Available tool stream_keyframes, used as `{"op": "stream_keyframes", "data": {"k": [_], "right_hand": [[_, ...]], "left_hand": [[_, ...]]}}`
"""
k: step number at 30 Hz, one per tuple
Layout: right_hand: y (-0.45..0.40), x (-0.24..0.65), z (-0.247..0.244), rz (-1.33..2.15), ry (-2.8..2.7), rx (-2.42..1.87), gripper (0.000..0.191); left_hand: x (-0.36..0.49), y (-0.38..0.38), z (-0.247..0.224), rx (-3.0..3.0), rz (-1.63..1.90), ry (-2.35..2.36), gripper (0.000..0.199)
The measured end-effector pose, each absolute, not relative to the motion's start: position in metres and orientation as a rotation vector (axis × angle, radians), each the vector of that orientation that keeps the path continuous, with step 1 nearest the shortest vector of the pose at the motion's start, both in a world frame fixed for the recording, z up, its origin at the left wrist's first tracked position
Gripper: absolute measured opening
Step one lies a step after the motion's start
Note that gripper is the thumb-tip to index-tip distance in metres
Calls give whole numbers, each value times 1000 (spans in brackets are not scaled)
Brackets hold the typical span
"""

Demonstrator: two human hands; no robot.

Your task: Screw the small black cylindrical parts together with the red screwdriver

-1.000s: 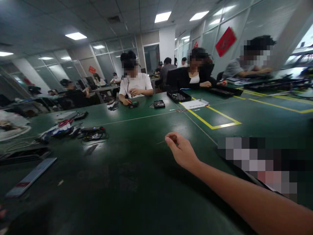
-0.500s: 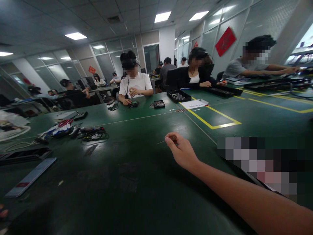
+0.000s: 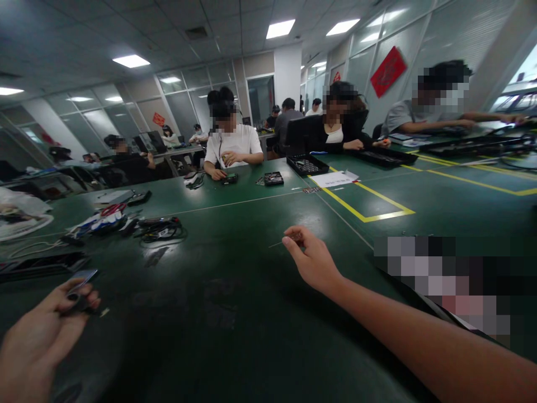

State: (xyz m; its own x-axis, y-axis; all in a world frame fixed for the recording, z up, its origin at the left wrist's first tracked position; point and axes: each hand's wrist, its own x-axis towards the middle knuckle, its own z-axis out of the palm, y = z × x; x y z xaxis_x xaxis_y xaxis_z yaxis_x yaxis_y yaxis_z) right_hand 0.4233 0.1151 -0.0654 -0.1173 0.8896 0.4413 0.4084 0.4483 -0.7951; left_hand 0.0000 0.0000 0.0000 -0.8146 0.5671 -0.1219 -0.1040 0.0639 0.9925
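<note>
"What's in the right hand (image 3: pixel 312 260)?"
"A thin rod (image 3: pixel 276 244), pinched in its grip, over the green table (image 3: pixel 176 336)."
"And the left hand (image 3: pixel 44 330)?"
"Its grip curls around a small dark piece (image 3: pixel 79 305), at the table's near left."

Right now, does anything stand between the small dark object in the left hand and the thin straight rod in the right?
Nothing visible stands between the small dark object in the left hand and the thin straight rod in the right hand. A small pale scrap lies by the left hand; the tangled black cables sit farther off.
</note>
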Motion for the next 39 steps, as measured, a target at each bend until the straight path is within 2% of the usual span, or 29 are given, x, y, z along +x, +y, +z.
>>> {"op": "stream_keyframes", "data": {"k": [5, 9, 14, 18, 21, 25, 31, 35, 39], "right_hand": [[114, 424, -64, 611, -1708, -1137, 18], [112, 425, -62, 597, -1718, -1119, 19], [110, 426, -59, 575, -1708, -1075, 20], [108, 427, -56, 533, -1700, -1102, 25], [106, 427, -54, 517, -1681, -1093, 26], [103, 426, -56, 502, -1625, -1026, 22], [104, 426, -61, 563, -1643, -1014, 19], [105, 425, -61, 570, -1663, -1041, 17], [106, 426, -60, 568, -1643, -1055, 18]], "left_hand": [[57, 45, -3, 623, 1720, 1461, 36], [117, 77, -4, 775, 1548, 1258, 25], [183, 106, -32, 1322, 1207, 1364, 54], [217, 119, -66, 1722, 1046, 1532, 42], [224, 121, -85, 1933, 982, 1435, 35], [219, 120, -96, 2126, 1024, 1365, 36], [215, 118, -96, 2055, 1104, 1439, 47], [214, 118, -94, 2088, 1108, 1411, 38], [212, 119, -95, 2073, 1118, 1368, 38]]}}
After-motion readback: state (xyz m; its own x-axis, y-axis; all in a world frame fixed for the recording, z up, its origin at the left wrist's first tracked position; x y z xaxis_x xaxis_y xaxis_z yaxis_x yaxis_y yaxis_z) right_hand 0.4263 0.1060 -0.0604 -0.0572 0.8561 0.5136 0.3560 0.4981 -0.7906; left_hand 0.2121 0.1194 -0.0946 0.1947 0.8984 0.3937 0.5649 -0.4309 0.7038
